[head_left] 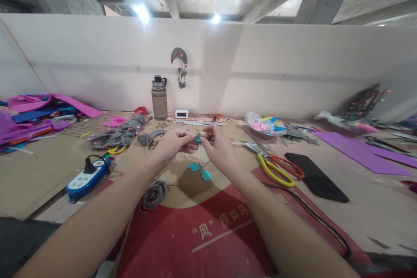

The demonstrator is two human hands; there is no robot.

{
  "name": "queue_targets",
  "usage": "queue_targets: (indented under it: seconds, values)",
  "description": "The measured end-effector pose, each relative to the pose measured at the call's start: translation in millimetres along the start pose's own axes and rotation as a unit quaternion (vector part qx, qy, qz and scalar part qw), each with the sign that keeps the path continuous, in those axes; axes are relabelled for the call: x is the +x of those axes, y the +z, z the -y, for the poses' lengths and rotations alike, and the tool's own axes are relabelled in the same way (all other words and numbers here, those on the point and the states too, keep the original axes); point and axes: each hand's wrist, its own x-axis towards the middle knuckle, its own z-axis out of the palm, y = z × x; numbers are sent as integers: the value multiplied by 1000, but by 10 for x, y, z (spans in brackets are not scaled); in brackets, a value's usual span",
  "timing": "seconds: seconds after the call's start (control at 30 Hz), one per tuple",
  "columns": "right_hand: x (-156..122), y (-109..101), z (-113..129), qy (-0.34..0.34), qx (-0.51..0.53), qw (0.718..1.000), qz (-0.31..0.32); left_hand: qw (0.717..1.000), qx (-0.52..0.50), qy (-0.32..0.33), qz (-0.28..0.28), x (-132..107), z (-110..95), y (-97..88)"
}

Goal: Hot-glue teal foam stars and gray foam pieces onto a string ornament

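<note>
My left hand (177, 143) and my right hand (216, 142) meet above the cardboard, fingertips pinched on a small teal and grey felt piece (198, 139). Its exact shape is mostly hidden by the fingers. Just below are two teal felt flower shapes (194, 167), with a thin grey cord beside them running up toward my right hand. A coil of grey cord (153, 196) lies near my left forearm. Left of my left hand, a grey felt crescent (157, 134) rests on the cardboard.
Scissors (276, 169) with red and yellow handles and a black phone (316, 177) lie right. A power strip (87, 178) sits left, beside grey felt pieces (112, 134). At the back stand a bottle (159, 100) and a small clock (181, 114). Purple felt (355, 150) lies far right.
</note>
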Motion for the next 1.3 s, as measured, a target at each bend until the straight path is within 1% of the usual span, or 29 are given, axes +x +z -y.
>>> queue_targets:
  seconds: [0.13, 0.27, 0.4, 0.5, 0.67, 0.83, 0.93, 0.97, 1.03, 1.17, 1.23, 1.3]
  values:
    - [-19, 27, 24, -26, -13, 1000, 8, 998, -61, -3, -31, 17, 2, -2]
    - [-19, 46, 10, -33, -24, 999, 5, 996, -80, 1, -29, 17, 8, 3]
    - [-3, 39, -19, 11, -7, 1000, -12, 997, -83, 1, -8, 1, 10, 26]
    - [14, 32, -28, 45, 15, 999, -12, 997, -74, 5, 9, -8, 8, 44]
    - [41, 41, -64, 90, 86, 992, -37, 998, -51, 26, 26, 12, 28, 46]
    - [52, 36, -94, 130, 114, 985, 3, 995, -86, 24, 53, 6, -7, 48]
    - [50, 28, -84, 144, 125, 982, 5, 990, -121, 0, 67, -1, -26, 30]
    - [51, 28, -83, 148, 130, 980, 6, 991, -122, -10, 58, 3, -22, 17]
    - [53, 33, -90, 160, 135, 978, 7, 994, -106, -20, 21, 22, 2, -18]
    - [61, 53, -128, 180, 151, 972, 5, 996, -50, 9, -70, 74, 60, -91]
    - [59, 62, -134, 188, 176, 966, 12, 995, -26, 16, -94, 87, 70, -114]
    - [49, 69, -121, 202, 207, 957, 21, 995, 2, 21, -101, 89, 68, -129]
